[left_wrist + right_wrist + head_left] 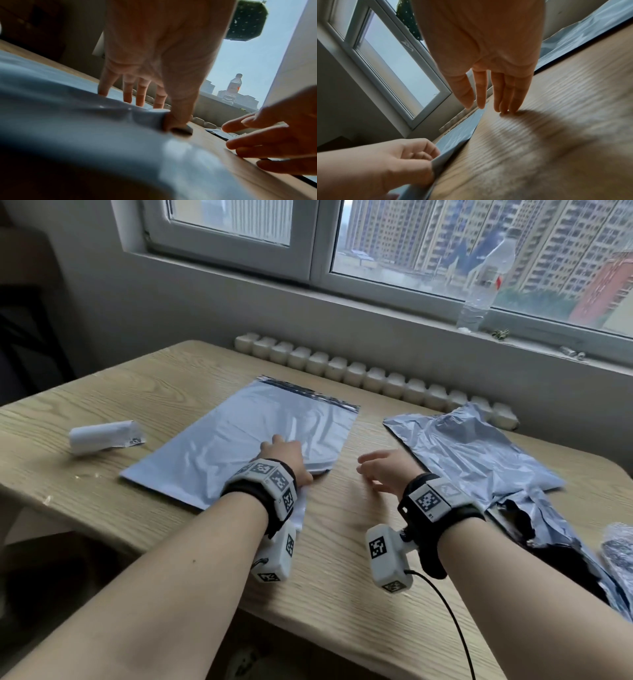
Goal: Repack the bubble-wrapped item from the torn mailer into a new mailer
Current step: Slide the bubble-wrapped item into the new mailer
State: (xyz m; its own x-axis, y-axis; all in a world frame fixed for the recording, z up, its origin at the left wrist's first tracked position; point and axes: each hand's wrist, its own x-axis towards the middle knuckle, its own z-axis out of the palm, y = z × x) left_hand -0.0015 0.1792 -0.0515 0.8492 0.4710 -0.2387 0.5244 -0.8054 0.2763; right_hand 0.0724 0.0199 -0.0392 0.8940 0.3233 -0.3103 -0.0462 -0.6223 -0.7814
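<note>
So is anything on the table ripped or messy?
Yes. The crumpled grey plastic mailer on the right is ripped open, its dark inside showing near the table's front edge. The bubble-wrapped item lies beside it, outside. The smooth grey mailer under the left hand looks whole.

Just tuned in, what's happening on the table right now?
A person is handling mailers at a light wooden table. The left hand pinches the near right corner of a flat, pale grey plastic mailer, thumb under the edge. The right hand is open, fingertips on bare wood between the mailers, holding nothing. A crumpled, torn grey mailer lies to the right, and the bubble-wrapped item sits at the far right edge, not yet repacked.
</note>
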